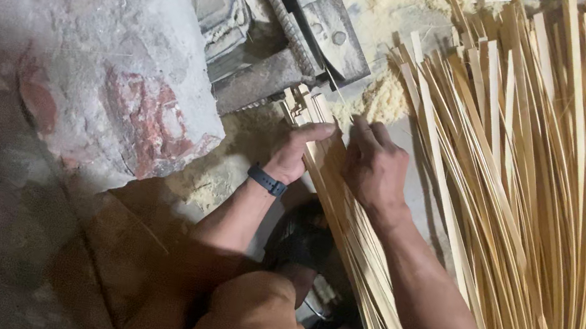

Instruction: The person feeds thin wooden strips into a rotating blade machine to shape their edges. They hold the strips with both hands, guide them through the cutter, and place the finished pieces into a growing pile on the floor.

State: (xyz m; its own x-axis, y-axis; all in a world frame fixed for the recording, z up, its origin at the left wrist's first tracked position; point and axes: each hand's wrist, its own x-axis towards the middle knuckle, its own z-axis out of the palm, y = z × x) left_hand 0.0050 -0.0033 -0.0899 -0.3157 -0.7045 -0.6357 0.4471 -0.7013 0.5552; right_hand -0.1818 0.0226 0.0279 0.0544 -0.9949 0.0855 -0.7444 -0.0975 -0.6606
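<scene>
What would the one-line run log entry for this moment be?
left hand: on strip bundle | right hand: on same bundle | bundle end: at machine | loose strips: right | sawdust: floor

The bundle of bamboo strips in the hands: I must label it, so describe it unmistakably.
Start at the grey metal machine at top centre. The bundle of bamboo strips runs from it toward the person's lap, under both hands; unlike the loose pile on the right, it is tightly stacked.
</scene>
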